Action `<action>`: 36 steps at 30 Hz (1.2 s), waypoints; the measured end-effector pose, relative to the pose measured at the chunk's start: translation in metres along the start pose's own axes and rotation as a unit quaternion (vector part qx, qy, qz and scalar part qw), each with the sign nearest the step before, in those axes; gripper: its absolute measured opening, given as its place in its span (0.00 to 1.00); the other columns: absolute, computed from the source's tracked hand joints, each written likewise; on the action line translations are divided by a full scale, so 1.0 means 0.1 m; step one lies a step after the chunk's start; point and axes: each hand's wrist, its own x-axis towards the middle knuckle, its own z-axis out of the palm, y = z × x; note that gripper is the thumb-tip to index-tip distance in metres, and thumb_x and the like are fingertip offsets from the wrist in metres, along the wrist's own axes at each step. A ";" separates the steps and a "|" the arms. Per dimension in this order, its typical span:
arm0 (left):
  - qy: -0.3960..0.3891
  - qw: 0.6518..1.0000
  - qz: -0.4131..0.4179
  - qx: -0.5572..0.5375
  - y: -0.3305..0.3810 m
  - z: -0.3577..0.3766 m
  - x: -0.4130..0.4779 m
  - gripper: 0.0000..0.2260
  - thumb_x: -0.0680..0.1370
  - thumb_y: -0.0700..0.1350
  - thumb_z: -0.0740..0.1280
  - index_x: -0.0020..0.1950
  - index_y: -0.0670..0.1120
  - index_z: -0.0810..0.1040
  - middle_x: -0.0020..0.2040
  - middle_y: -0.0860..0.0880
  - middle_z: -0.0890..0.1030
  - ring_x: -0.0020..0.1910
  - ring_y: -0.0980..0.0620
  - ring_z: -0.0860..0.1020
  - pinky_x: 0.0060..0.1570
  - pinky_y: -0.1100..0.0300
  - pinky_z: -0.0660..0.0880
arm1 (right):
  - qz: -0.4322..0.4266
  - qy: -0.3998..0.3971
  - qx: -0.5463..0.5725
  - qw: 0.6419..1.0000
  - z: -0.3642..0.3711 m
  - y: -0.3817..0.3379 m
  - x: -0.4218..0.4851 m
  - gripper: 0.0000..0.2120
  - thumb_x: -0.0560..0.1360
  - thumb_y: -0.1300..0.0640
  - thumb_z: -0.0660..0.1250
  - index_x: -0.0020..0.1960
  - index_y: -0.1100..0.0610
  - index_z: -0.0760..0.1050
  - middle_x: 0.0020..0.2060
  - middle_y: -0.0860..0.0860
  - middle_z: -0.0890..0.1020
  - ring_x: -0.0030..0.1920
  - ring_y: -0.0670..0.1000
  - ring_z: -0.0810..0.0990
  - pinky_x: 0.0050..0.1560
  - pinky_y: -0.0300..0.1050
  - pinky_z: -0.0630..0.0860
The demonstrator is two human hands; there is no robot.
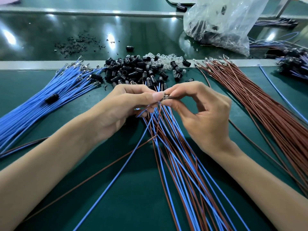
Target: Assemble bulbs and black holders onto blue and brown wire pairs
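Right, starting on the left, the loose blue wires (41, 104) lie fanned across the desk (116, 205) with one stray black holder (52, 98) resting on them. Next, the left hand (126, 104) pinches the top ends of the wire pairs (175, 147) between thumb and forefinger, the rest of the bundle trailing down toward the viewer. Fingertip to fingertip with it, the right hand (200, 117) pinches a small glassy piece, apparently a bulb (165, 97), with its other fingers loosely curled. It is too small to tell whether it is seated yet. Doing this well probably means keeping the left pinch close to the wire tips so they do not bend, feeding the bulb straight in rather than at an angle, and squeezing the glass lightly. Further right, the brown wires (260, 100) wait in their own fan. As for the surface, the desk is a dark green mat with a grey strip (41, 65) across it and glossy green beyond. Black scraps (75, 44) are scattered at the back left, the pile of holders (133, 69) and clear bulbs (168, 58) sits centre, a crumpled plastic bag (221, 22) stands back right, and finished pieces (293, 64) are heaped at the far right edge.
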 end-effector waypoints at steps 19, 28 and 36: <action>-0.070 0.995 -0.026 0.069 -0.01 -0.12 0.04 0.07 0.65 0.44 0.70 0.27 0.47 0.79 0.27 0.50 0.73 0.26 0.56 0.69 0.27 0.68 0.65 | 0.008 -0.093 0.031 0.995 -0.02 -0.02 0.02 0.12 0.68 0.66 0.76 0.51 0.66 0.81 0.45 0.56 0.85 0.45 0.50 0.85 0.50 0.44 0.80; -0.163 0.985 -0.036 0.045 0.01 -0.34 0.04 0.20 0.67 0.54 0.76 0.53 0.43 0.82 0.47 0.45 0.83 0.41 0.52 0.80 0.40 0.65 0.76 | 0.056 -0.052 0.050 0.996 -0.04 0.02 0.05 0.09 0.70 0.67 0.74 0.50 0.65 0.80 0.43 0.52 0.84 0.44 0.46 0.84 0.51 0.39 0.79; -0.212 0.938 -0.081 0.261 0.17 -0.59 0.02 0.18 0.65 0.55 0.72 0.51 0.49 0.83 0.48 0.47 0.85 0.47 0.50 0.83 0.47 0.64 0.77 | 0.131 -0.029 0.103 0.986 -0.07 0.05 0.07 0.11 0.71 0.66 0.73 0.51 0.55 0.78 0.43 0.44 0.84 0.46 0.43 0.84 0.52 0.35 0.77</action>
